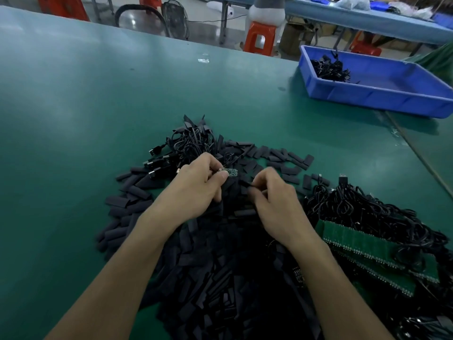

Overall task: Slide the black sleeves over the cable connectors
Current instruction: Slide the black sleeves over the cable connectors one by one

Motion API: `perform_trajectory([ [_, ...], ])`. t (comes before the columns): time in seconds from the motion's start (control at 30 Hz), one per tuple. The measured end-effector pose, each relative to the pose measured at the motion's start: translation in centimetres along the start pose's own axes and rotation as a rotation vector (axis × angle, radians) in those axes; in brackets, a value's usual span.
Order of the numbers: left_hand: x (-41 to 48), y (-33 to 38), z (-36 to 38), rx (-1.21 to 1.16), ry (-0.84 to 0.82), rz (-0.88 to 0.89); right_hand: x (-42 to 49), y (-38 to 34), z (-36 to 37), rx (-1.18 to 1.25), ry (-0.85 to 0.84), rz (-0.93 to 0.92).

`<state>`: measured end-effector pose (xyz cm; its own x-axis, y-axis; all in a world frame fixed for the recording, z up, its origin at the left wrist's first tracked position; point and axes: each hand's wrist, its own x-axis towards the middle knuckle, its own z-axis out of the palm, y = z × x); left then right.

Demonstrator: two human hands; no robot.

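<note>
My left hand (199,182) pinches a small green connector board (230,172) on a black cable, held just above a pile of flat black sleeves (215,266). My right hand (272,192) sits a little to the right and pinches one black sleeve (245,184) between thumb and fingers. The sleeve's end points toward the board, with a small gap between them. More loose sleeves (282,158) lie scattered beyond my hands.
A tangle of black cables with USB plugs (186,146) lies behind my hands. Another cable heap (367,212) with green circuit board strips (362,244) is at the right. A blue bin (382,94) holding several cables stands at the back right on the green table (98,106).
</note>
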<state>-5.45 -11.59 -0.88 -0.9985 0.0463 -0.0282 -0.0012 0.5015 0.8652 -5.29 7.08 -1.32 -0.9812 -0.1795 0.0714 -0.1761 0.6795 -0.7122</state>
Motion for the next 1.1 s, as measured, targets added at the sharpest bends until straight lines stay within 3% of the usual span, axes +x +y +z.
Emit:
perform_trajectory([
  [0.27, -0.5, 0.8, 0.3, -0.047, 0.037, 0.033, -0.6, 0.0, -1.0, 0.362, 0.166, -0.066],
  [0.5, -0.7, 0.9, 0.3, -0.153, 0.046, 0.055, -1.0, 0.4, -1.5, 0.365, 0.098, -0.115],
  [1.1, -1.0, 1.5, 0.2, -0.161, 0.015, 0.007, -1.1, 0.5, -1.5, 0.445, 0.274, -0.15],
])
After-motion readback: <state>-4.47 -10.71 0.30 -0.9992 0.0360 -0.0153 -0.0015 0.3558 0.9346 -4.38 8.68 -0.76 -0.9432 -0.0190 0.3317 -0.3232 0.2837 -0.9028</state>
